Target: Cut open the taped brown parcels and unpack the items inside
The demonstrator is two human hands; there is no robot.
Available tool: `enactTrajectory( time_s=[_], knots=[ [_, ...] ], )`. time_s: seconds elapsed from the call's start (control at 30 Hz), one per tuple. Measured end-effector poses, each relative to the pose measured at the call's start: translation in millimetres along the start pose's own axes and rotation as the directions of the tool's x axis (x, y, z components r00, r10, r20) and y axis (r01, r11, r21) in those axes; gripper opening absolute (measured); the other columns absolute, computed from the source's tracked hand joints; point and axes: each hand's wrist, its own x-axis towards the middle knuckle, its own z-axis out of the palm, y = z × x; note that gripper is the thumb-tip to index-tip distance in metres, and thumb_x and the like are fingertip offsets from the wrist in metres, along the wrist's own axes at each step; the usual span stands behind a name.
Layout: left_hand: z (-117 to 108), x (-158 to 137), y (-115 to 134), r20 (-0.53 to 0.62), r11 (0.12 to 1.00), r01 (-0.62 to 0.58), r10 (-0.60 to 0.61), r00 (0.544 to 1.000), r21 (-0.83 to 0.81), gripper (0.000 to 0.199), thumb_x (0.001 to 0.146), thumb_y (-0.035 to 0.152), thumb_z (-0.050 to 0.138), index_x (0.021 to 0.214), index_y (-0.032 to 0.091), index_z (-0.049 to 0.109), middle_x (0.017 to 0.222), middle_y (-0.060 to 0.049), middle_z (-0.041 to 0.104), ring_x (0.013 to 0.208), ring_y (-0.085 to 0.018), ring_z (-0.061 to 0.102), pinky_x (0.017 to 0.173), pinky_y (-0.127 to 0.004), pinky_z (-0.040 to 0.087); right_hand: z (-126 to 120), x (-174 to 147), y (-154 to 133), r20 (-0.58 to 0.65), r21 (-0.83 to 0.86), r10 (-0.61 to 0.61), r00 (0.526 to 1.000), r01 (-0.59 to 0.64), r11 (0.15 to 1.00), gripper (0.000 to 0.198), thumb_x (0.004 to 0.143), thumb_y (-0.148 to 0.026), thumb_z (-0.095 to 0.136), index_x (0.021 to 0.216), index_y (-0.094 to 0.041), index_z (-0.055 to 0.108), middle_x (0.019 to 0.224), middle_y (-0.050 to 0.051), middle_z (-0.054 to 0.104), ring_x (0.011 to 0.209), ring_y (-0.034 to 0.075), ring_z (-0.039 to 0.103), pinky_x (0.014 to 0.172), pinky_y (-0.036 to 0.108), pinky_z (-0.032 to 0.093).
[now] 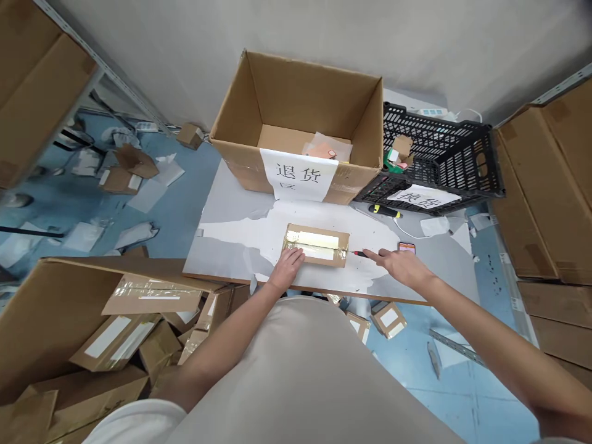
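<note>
A small cardboard box [316,245] lies on the table before me, with shiny tape along its middle seam and white labels on top. My left hand [287,266] rests on its left front corner, fingers laid flat across the top and edge. To the right of the box, my right hand [403,266] is closed around a slim craft knife [359,253] with a red and black handle. Its thin tip touches or nearly touches the taped right end; I cannot tell which. A phone [407,247] with a lit orange screen lies just behind my right hand.
A large open carton [296,163] with a paper sign and a black plastic crate [444,161] stand at the table's back. A yellow-black tool [385,211] lies before the crate. Left is a big carton [50,308] of boxes; stacked cartons [527,203] stand right.
</note>
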Motion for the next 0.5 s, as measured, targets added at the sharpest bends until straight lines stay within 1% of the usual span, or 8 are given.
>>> enactTrajectory(
  time_s=[0.1, 0.17, 0.23, 0.27, 0.33, 0.4, 0.47, 0.5],
  knots=[
    [-1, 2, -1, 0.013, 1.0, 0.018, -0.018, 1.0, -0.008, 0.036, 0.09, 0.011, 0.036, 0.118, 0.018, 0.055, 0.116, -0.014, 0.061, 0.115, -0.025, 0.05, 0.097, -0.051, 0.04, 14, -11, 8, -0.044, 0.057, 0.024, 0.999, -0.021, 0.998, 0.07, 0.081, -0.001, 0.038, 0.142, -0.033, 0.026, 0.093, 0.008, 0.064, 0.064, 0.017, 0.063, 0.056, 0.026, 0.037],
    [-4, 3, 1, 0.023, 1.0, 0.02, -0.021, 1.0, 0.018, 0.034, 0.089, 0.011, 0.037, 0.116, 0.019, 0.056, 0.114, -0.013, 0.061, 0.113, -0.025, 0.051, 0.096, -0.049, 0.04, 23, -19, 11, -0.099, 0.149, 0.046, 0.994, -0.031, 0.988, 0.063, 0.085, -0.007, 0.038, 0.141, -0.034, 0.029, 0.094, 0.007, 0.065, 0.068, 0.018, 0.063, 0.056, 0.026, 0.039],
    [-10, 6, 6, 0.04, 0.997, 0.03, -0.033, 0.999, 0.064, 0.032, 0.089, 0.012, 0.038, 0.113, 0.02, 0.057, 0.114, -0.013, 0.061, 0.112, -0.025, 0.052, 0.094, -0.046, 0.041, 37, -28, 11, -0.184, 0.332, 0.121, 0.975, -0.054, 0.942, 0.052, 0.09, -0.02, 0.038, 0.14, -0.033, 0.032, 0.096, 0.007, 0.066, 0.075, 0.019, 0.063, 0.059, 0.026, 0.042],
    [-14, 8, 9, 0.057, 0.996, 0.04, -0.045, 0.997, 0.086, 0.031, 0.089, 0.013, 0.039, 0.112, 0.02, 0.057, 0.114, -0.012, 0.061, 0.112, -0.025, 0.052, 0.093, -0.046, 0.04, 46, -32, 9, -0.221, 0.46, 0.189, 0.957, -0.068, 0.885, 0.048, 0.092, -0.027, 0.037, 0.139, -0.031, 0.035, 0.097, 0.006, 0.066, 0.076, 0.019, 0.063, 0.061, 0.026, 0.044],
    [-23, 13, 15, 0.104, 0.991, 0.058, -0.07, 0.992, 0.117, 0.027, 0.088, 0.017, 0.043, 0.11, 0.021, 0.058, 0.114, -0.012, 0.061, 0.11, -0.026, 0.052, 0.091, -0.045, 0.039, 66, -35, -1, -0.216, 0.738, 0.353, 0.91, -0.085, 0.67, 0.048, 0.091, -0.038, 0.038, 0.138, -0.026, 0.039, 0.093, 0.006, 0.068, 0.07, 0.018, 0.063, 0.062, 0.028, 0.047],
    [-33, 21, 19, 0.162, 0.989, 0.058, -0.08, 0.984, 0.134, 0.025, 0.085, 0.025, 0.05, 0.109, 0.021, 0.058, 0.111, -0.012, 0.06, 0.107, -0.028, 0.053, 0.092, -0.046, 0.038, 84, -30, -19, -0.104, 0.935, 0.461, 0.881, -0.071, 0.348, 0.055, 0.089, -0.044, 0.042, 0.138, -0.021, 0.039, 0.082, 0.004, 0.067, 0.055, 0.014, 0.057, 0.055, 0.028, 0.048],
    [-40, 32, 19, 0.203, 0.989, 0.045, -0.073, 0.976, 0.141, 0.035, 0.079, 0.034, 0.059, 0.111, 0.019, 0.056, 0.113, -0.014, 0.059, 0.109, -0.03, 0.051, 0.095, -0.048, 0.035, 98, -20, -39, 0.006, 0.998, 0.478, 0.878, -0.033, 0.049, 0.063, 0.085, -0.049, 0.046, 0.139, -0.019, 0.037, 0.073, 0.002, 0.064, 0.045, 0.011, 0.05, 0.045, 0.026, 0.045],
    [-43, 38, 17, 0.214, 0.989, 0.039, -0.069, 0.974, 0.144, 0.046, 0.075, 0.039, 0.063, 0.115, 0.018, 0.054, 0.117, -0.016, 0.056, 0.112, -0.032, 0.049, 0.098, -0.049, 0.032, 103, -15, -48, 0.035, 0.998, 0.476, 0.879, -0.009, -0.059, 0.067, 0.083, -0.051, 0.048, 0.14, -0.018, 0.037, 0.07, 0.001, 0.062, 0.043, 0.01, 0.048, 0.041, 0.025, 0.043]
  ],
)
